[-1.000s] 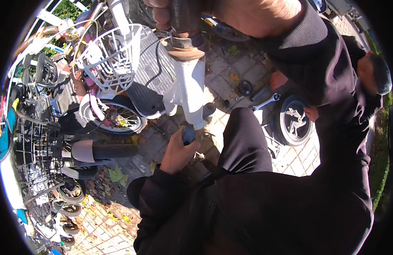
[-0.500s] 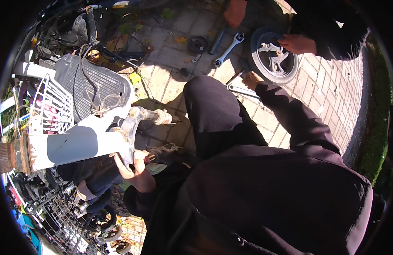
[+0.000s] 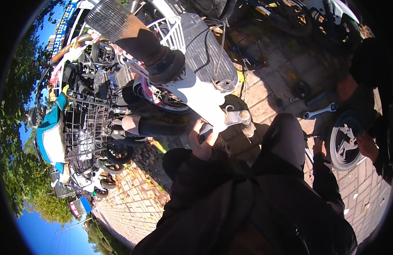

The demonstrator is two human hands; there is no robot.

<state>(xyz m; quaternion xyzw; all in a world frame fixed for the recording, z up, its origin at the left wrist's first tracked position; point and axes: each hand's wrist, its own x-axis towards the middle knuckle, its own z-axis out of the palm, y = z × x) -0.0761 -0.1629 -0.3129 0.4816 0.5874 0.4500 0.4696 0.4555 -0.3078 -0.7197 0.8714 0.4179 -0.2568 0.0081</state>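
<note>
My left hand (image 3: 203,144) grips the metal fork crown (image 3: 237,117) at the lower end of the white head tube (image 3: 196,95), which leans with a threaded, partly rusty steering column (image 3: 113,25) at its upper end. My right hand (image 3: 318,147), partly shadowed, is down on the paving with its fingers on a dark tool (image 3: 319,132), left of a black tyred wheel with silver spokes (image 3: 345,140). Just above it lie an open-ended wrench (image 3: 320,111) and a small dark round part (image 3: 301,89).
A co-worker's hands (image 3: 366,146) are at the right, one at the wheel. A grey scooter footboard (image 3: 205,51), a white basket (image 3: 171,36) and crowded scooters with wire baskets (image 3: 84,127) fill the top and left. My knee (image 3: 283,140) rises mid-right; leaves lie on the paving.
My right hand has left the upper tube and gone down to the tools on the ground. My left hand shifted onto the fork crown. The view has swung round.
</note>
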